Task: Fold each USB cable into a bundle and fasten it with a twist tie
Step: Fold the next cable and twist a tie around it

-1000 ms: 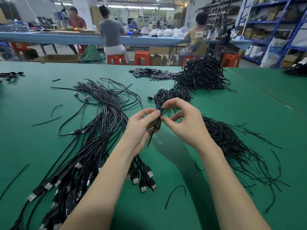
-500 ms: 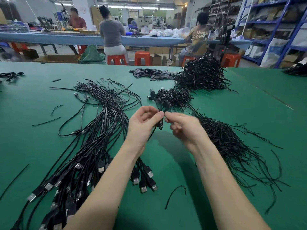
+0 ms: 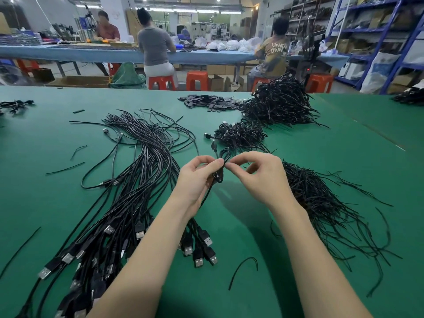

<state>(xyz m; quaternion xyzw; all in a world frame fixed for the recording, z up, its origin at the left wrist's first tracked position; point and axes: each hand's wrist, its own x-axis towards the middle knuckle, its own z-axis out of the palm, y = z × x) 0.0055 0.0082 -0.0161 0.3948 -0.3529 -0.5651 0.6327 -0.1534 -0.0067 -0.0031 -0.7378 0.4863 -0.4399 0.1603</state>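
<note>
The left hand (image 3: 197, 180) grips a folded USB cable (image 3: 221, 166) above the table's (image 3: 344, 157) middle; the right hand (image 3: 259, 177) pinches the twist tie at its waist.

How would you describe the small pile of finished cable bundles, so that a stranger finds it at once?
On the green table, look just beyond the two hands. The small pile of bundles lies there, in front of the much bigger black heap. Unlike the long straight cables on the left and the thin twist ties on the right, it is a compact knot of short coils.
</note>
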